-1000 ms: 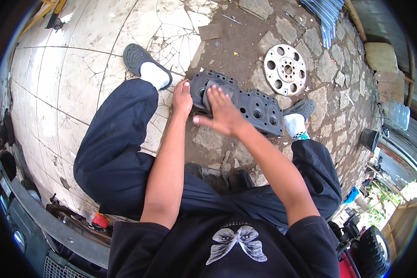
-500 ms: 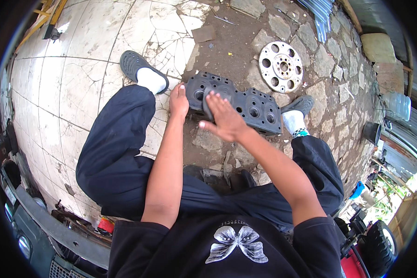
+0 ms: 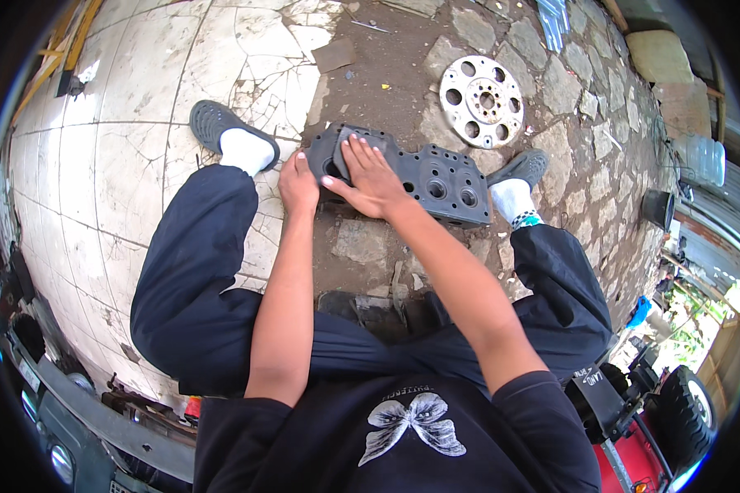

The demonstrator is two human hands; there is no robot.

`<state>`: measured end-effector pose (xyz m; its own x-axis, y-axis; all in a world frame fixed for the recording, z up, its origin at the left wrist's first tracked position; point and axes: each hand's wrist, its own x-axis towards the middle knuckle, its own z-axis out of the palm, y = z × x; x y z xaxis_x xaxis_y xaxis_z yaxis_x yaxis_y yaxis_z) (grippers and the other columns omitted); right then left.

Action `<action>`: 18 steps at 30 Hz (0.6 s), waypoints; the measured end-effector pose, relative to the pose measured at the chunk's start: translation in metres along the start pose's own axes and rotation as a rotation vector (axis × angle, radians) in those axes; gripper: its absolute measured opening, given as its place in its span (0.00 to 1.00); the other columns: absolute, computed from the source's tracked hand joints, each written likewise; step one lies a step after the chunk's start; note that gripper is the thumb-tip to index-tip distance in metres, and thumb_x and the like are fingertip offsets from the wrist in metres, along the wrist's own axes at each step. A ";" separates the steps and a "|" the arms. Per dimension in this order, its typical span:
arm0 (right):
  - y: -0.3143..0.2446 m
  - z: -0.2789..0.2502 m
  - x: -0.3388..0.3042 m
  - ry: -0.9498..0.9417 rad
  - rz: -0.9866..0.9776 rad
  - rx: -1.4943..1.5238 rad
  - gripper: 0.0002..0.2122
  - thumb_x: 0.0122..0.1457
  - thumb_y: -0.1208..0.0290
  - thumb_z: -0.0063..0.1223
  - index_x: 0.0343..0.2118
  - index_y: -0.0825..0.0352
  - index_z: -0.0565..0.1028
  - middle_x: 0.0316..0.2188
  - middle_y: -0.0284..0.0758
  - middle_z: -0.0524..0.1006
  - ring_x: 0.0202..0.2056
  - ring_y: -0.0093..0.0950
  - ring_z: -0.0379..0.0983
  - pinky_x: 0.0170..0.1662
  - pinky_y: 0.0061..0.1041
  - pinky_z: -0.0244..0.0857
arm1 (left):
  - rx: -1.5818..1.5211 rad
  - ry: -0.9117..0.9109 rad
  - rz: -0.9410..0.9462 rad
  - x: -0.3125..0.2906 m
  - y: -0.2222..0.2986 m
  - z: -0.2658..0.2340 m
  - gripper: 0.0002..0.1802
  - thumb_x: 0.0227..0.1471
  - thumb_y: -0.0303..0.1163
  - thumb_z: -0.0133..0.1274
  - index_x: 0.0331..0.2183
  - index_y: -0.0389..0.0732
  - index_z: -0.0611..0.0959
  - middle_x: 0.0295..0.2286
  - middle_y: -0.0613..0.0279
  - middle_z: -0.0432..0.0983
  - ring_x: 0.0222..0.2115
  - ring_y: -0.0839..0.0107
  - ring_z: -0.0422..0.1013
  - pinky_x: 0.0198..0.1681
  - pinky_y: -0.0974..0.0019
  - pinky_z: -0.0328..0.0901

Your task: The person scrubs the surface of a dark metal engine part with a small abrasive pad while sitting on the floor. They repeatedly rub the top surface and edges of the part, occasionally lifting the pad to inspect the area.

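On a floor (image 3: 561,168) of tile, dirt and stone lies a dark metal engine casting (image 3: 422,170), a pale holed disc (image 3: 473,92) just beyond its right half. The right hand (image 3: 372,182) rests flat, fingers nearly straight, over a dark pad (image 3: 342,167) on the casting's left section; the left hand (image 3: 299,186) touches its left end, its grip unclear.

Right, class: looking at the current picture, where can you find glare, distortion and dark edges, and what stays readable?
Head view: glare whitens patches of the pale tiles at left; head view: fisheye bending curves their joints, and black fills the corners; head view: the metal block is clear enough to show its round holes.
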<state>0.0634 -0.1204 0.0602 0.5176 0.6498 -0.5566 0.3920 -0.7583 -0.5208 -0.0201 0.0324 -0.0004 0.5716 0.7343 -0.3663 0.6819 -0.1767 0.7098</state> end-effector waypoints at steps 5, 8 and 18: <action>-0.012 0.005 -0.042 -0.083 -0.163 -0.114 0.59 0.62 0.17 0.23 0.78 0.74 0.44 0.80 0.50 0.43 0.80 0.42 0.34 0.81 0.39 0.32 | 0.039 0.006 0.025 0.007 -0.019 -0.001 0.23 0.72 0.41 0.44 0.52 0.34 0.86 0.48 0.40 0.83 0.51 0.41 0.78 0.58 0.48 0.68; 0.007 0.001 -0.040 -0.072 -0.086 -0.191 0.59 0.62 0.17 0.22 0.78 0.72 0.41 0.81 0.48 0.39 0.81 0.39 0.33 0.81 0.37 0.31 | 0.066 0.022 0.030 0.008 -0.024 -0.001 0.24 0.72 0.42 0.44 0.52 0.34 0.86 0.48 0.40 0.83 0.51 0.42 0.77 0.58 0.49 0.68; -0.020 0.003 -0.055 -0.106 -0.095 -0.130 0.58 0.64 0.19 0.21 0.78 0.74 0.41 0.80 0.48 0.41 0.81 0.40 0.32 0.81 0.38 0.30 | 0.070 -0.026 0.048 0.014 -0.027 -0.005 0.25 0.73 0.41 0.44 0.54 0.32 0.84 0.51 0.40 0.82 0.55 0.44 0.76 0.62 0.51 0.65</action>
<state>0.0249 -0.1410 0.0988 0.3934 0.7152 -0.5777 0.5334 -0.6894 -0.4902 -0.0330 0.0513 -0.0216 0.6154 0.7070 -0.3485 0.6831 -0.2577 0.6833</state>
